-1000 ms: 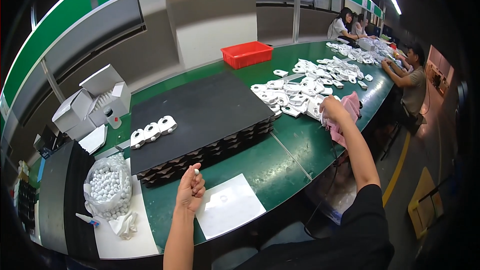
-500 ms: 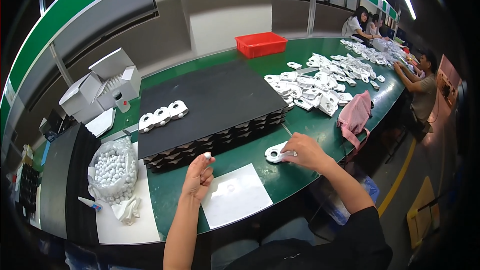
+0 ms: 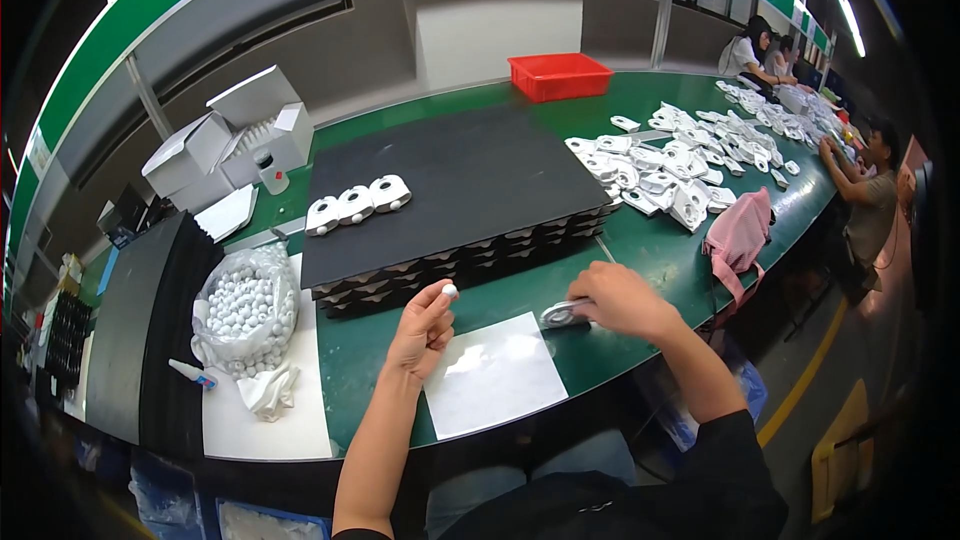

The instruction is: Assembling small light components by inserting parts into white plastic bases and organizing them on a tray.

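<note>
Between the thumb and fingertips of my left hand (image 3: 424, 332) is a small white ball (image 3: 449, 291), held up near the front of the black board stack. My right hand (image 3: 626, 302) grips a white plastic part (image 3: 562, 314) with a ring-shaped end, tilted over the green table. Its far end is hidden under my fingers. Below and between the hands lies a white sheet (image 3: 495, 377). On the black board (image 3: 450, 190) sit several matching white parts (image 3: 355, 205) in a row.
An open plastic bag (image 3: 250, 308) of white balls stands at left, with a small glue bottle (image 3: 192, 373) beside it. Loose white parts (image 3: 680, 165) are heaped at right, near a pink cloth bag (image 3: 738, 235). A red bin (image 3: 560, 78) stands behind. Co-workers sit along the far right.
My right hand has tipped the white part from nearly flat to a steeper tilt. My left hand still holds the ball. The whole view has shifted slightly.
</note>
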Available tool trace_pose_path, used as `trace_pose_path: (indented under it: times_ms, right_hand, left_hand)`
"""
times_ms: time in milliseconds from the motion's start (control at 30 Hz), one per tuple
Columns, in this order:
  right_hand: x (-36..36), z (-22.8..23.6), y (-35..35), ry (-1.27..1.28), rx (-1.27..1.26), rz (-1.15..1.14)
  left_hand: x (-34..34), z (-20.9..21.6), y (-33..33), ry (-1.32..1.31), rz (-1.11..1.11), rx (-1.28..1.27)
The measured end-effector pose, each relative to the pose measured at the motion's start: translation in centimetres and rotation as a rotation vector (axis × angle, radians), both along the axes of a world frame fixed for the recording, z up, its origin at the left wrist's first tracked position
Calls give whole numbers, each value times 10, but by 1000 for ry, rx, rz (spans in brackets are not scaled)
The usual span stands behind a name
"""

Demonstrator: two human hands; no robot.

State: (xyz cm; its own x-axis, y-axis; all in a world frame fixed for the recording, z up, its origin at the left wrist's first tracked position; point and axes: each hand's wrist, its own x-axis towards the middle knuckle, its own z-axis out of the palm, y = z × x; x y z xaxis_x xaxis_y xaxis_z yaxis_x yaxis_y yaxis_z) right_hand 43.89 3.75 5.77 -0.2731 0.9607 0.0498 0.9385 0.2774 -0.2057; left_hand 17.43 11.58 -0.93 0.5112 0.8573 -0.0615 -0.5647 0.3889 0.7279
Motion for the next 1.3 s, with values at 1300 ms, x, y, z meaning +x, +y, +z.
trace_pose_path:
  times_ms: [1300]
  right_hand:
    - [-71, -85, -4, 1578, -161, -40]
  left_hand:
    - [11, 11, -11, 240, -4, 84]
